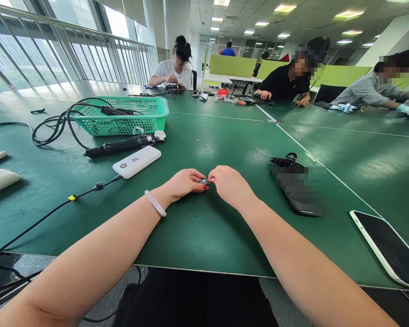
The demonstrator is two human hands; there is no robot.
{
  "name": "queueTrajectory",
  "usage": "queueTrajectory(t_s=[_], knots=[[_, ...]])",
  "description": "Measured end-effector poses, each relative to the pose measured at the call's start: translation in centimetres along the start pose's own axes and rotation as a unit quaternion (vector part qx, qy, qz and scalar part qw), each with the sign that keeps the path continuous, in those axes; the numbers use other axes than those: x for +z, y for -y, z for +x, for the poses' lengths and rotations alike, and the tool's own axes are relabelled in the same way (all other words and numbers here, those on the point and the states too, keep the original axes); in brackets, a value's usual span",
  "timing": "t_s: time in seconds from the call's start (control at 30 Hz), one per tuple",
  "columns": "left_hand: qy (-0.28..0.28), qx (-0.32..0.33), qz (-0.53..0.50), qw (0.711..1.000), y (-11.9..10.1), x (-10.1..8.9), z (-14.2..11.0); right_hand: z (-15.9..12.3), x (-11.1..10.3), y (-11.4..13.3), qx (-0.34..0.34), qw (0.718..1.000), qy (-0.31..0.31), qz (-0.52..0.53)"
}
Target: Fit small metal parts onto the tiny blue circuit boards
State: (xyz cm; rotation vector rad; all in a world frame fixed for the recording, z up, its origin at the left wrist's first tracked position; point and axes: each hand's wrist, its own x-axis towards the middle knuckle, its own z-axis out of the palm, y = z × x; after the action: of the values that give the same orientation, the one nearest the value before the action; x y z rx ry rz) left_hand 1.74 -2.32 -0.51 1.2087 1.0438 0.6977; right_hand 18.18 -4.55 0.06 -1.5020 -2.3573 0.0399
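While a metal railing (68, 25) lines the windows (117, 20) at left, a green table (204, 245) spreads wide; back from its front edge, the left hand (184, 185) pinches a small part (204, 181) (too tiny to identify). The right hand (230, 186), fingers curled, adjoins it, grip impossible to tell. Tabletop stretches between them and basket (132, 125) or phone (388, 247).
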Motion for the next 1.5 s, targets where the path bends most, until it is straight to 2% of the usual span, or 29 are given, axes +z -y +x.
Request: queueTrajectory(t_s=[0.33,0.67,0.8,1.03,1.33,1.5], knots=[[-0.013,0.001,0.014,1.0,-0.1,0.2,-0.1,0.0,0.0,0.6,-0.02,0.998,0.02,-0.048],[-0.002,0.011,0.043,0.999,0.3,-0.1,0.1,-0.1,0.0,0.7,-0.016,0.998,0.019,-0.06],[-0.001,0.011,0.034,0.999,0.3,-0.1,0.1,-0.1,-0.1,0.6,-0.009,0.999,0.013,-0.039],[0.014,0.01,-0.01,1.0,0.4,-0.2,0.2,-0.4,-0.3,-0.2,0.033,0.998,-0.001,0.059],[0.015,0.002,-0.044,0.999,0.1,-0.3,0.2,-0.7,0.1,-0.1,0.011,0.997,-0.037,0.068],[0.009,0.002,-0.048,0.999,0.4,-0.4,0.3,-0.7,0.0,0.0,0.009,0.997,-0.027,0.078]])
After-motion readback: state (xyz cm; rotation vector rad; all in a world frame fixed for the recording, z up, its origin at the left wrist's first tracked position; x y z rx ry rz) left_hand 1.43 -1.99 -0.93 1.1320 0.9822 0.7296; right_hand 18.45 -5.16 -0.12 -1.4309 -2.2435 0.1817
